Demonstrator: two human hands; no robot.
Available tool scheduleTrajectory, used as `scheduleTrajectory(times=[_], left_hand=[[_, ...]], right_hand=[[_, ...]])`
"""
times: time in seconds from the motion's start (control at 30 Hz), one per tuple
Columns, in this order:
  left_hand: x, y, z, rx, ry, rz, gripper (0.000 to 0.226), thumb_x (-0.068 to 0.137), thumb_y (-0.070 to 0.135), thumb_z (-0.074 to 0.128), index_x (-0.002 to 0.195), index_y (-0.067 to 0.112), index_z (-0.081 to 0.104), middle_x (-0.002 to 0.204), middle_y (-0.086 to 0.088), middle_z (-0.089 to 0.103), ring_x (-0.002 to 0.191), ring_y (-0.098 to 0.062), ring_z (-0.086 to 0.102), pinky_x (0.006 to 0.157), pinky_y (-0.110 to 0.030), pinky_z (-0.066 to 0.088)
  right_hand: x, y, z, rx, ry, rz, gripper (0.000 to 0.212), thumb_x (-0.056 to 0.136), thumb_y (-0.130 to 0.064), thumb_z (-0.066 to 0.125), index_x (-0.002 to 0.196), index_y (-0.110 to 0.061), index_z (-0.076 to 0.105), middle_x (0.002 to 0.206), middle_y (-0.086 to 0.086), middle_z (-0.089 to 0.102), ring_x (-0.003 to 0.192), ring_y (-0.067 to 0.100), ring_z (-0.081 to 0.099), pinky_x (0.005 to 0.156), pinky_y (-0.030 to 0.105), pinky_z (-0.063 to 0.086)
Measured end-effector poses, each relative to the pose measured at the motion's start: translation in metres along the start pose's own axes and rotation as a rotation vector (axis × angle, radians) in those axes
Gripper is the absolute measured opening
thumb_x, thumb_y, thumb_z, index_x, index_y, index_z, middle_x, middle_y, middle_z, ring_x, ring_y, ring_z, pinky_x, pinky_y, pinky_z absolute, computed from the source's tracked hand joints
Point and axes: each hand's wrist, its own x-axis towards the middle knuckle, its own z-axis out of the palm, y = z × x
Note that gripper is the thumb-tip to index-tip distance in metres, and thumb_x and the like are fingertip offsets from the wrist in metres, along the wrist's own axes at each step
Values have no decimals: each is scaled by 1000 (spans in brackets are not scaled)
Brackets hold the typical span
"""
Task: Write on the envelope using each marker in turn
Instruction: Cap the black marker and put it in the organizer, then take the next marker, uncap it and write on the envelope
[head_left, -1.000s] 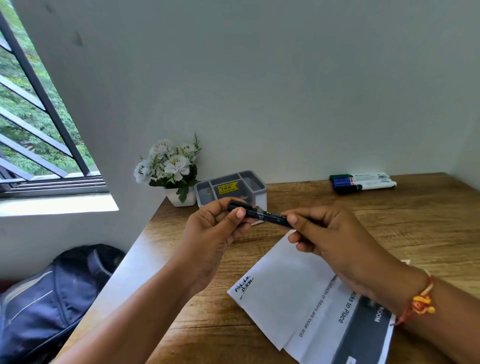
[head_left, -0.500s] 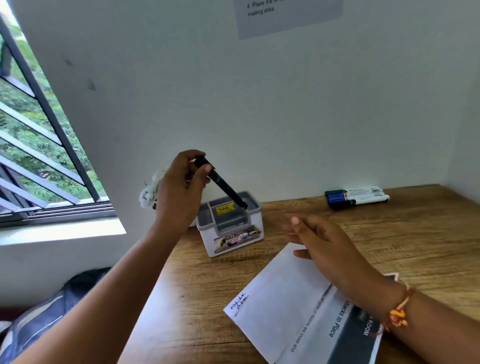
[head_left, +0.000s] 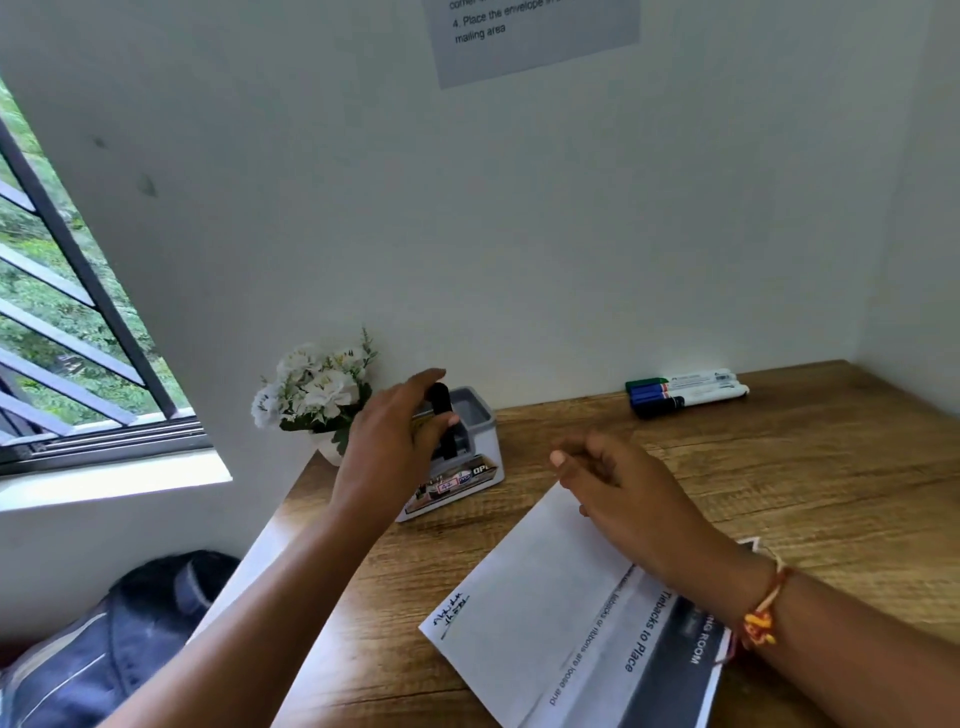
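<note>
Counter (head_left: 779, 493) of wood carries the envelope (head_left: 524, 587) at its near edge. Left hand (head_left: 389, 447) grips a black marker (head_left: 444, 421) upright in the grey holder (head_left: 475, 441) near the back-left corner. Right hand (head_left: 618, 493) hovers loosely open above the envelope. 3 markers (head_left: 685, 392) lie along the back edge.

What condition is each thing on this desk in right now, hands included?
Black marker: capped, upright in the holder, left hand around it.
Grey holder: standing on the desk.
Envelope: flat on the desk, small black writing at one corner.
Three markers: capped, lying together by the wall.
Left hand: on the black marker.
Right hand: empty, loosely curled, hovering above the envelope.
</note>
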Motion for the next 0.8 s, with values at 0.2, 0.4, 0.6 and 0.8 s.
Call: scheduleTrajectory(times=[0.2,0.4,0.6,0.8], left_hand=[[-41,21,7,54,268,335,42,90,35,63,123,10,58,116,-8,61,109,-20,49,91,-32,41],[-57,18,30,-119,-150,428,24,97,41,55,111,23,62,108,11,61,92,-6,61,76,-32,57],[-56,10,29,-121,-237,315,31,94,49,56,117,30,64,110,19,62,95,2,60,82,-20,53],[-55,8,26,-132,-255,261,29,93,50,57,117,33,62,104,25,59,92,8,57,77,-12,49]], right_hand=[[19,1,-23,-563,-53,23,43,100,-46,56,134,-19,59,131,-1,65,113,17,62,81,24,47],[73,47,-54,-993,0,68,45,102,-33,51,139,-7,52,150,15,51,138,30,48,111,40,40],[101,66,-70,-1051,-11,133,38,104,-29,48,137,-11,55,145,14,58,133,30,54,106,43,47],[104,71,-66,-1101,82,97,26,103,-21,54,123,-10,66,123,16,71,115,31,64,93,38,50]])
